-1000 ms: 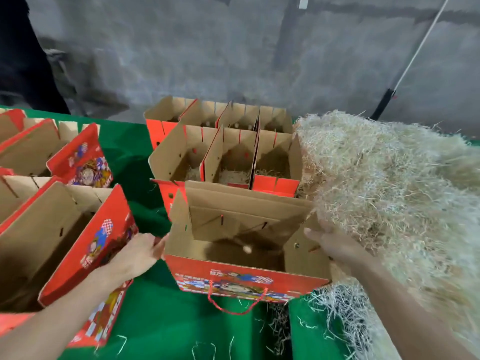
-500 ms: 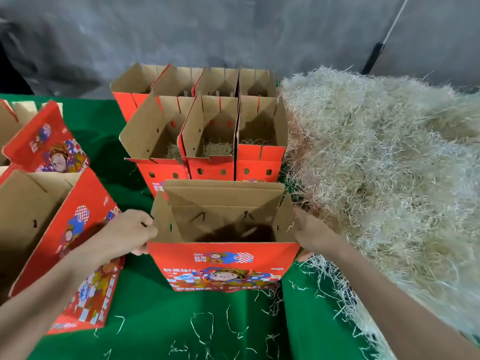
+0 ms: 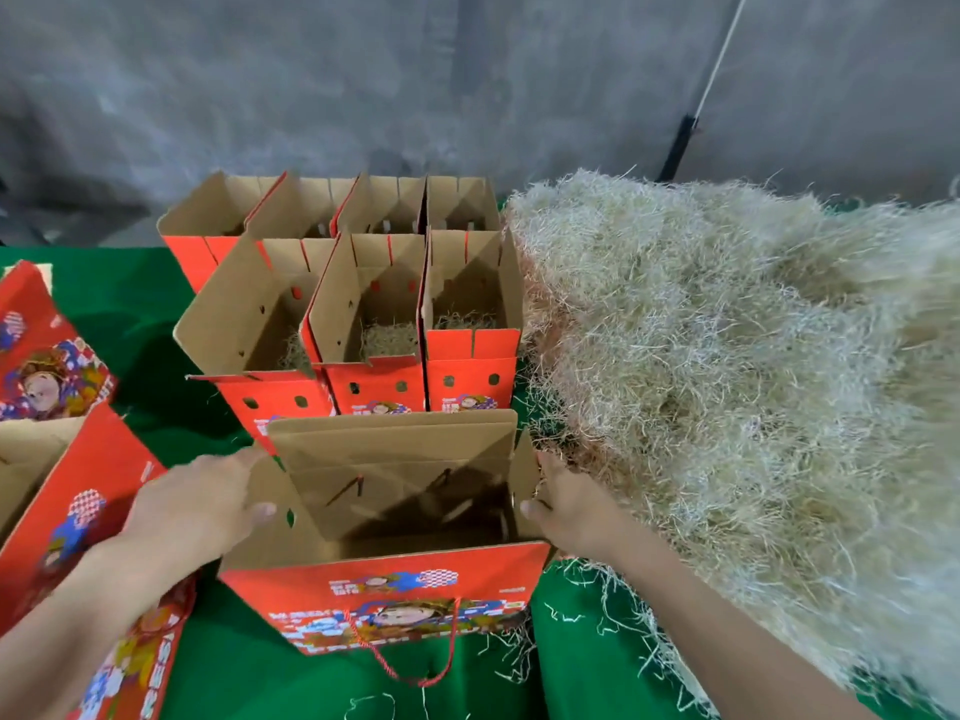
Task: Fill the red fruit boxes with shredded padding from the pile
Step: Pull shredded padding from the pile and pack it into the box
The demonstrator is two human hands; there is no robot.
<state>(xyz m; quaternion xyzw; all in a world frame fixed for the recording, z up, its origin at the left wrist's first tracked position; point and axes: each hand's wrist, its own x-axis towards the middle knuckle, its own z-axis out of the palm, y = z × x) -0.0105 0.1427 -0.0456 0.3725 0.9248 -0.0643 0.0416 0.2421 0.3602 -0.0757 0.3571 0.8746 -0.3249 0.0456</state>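
— What changed?
— The open red cardboard fruit box (image 3: 384, 574) now sits closer to the padded red boxes (image 3: 374, 392), beside the pale shredded padding pile (image 3: 727, 381). Left hand (image 3: 202, 506) and right hand (image 3: 571, 506) grip its side flaps; it is unfilled.

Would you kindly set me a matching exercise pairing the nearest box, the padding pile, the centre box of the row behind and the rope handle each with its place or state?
Things:
1. nearest box
2. padding pile
3. centre box of the row behind
4. rope handle

Places or states:
A. heaped on the right
B. hangs from a red front panel
C. gripped at its side flaps by the left hand and right hand
D. a little padding at its bottom

Pairs: 1-C, 2-A, 3-D, 4-B.
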